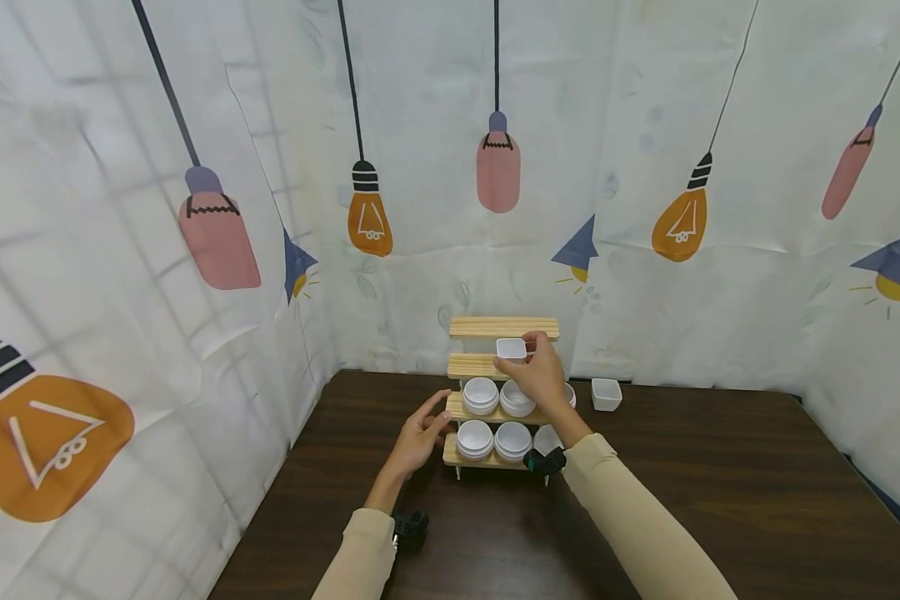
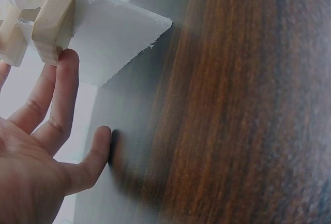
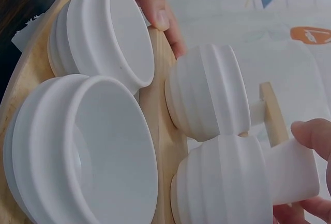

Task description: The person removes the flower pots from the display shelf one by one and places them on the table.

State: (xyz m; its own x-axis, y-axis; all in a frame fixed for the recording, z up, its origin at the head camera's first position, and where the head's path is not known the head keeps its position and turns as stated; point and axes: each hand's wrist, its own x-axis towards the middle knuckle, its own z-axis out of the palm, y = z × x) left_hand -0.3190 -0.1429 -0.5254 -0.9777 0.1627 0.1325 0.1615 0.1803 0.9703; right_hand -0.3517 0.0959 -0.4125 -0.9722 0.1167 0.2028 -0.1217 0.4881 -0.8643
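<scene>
A tiered wooden stand (image 1: 504, 327) holds white round bowls on its two lower steps. My right hand (image 1: 543, 375) pinches a small white square bowl (image 1: 511, 347) between thumb and fingers, over the second step from the top. In the right wrist view that square bowl (image 3: 296, 173) is partly hidden behind a round bowl (image 3: 222, 182). At the stand's left side, my left hand (image 1: 417, 437) has its fingers spread. One fingertip touches the end of a wooden step (image 2: 54, 32) in the left wrist view, and the thumb is apart from the stand.
Another white square bowl (image 1: 606, 395) stands on the dark wooden table (image 1: 690, 467), right of the stand. Behind the stand hangs a pale curtain (image 1: 427, 283) printed with lamps. A black band is on each wrist.
</scene>
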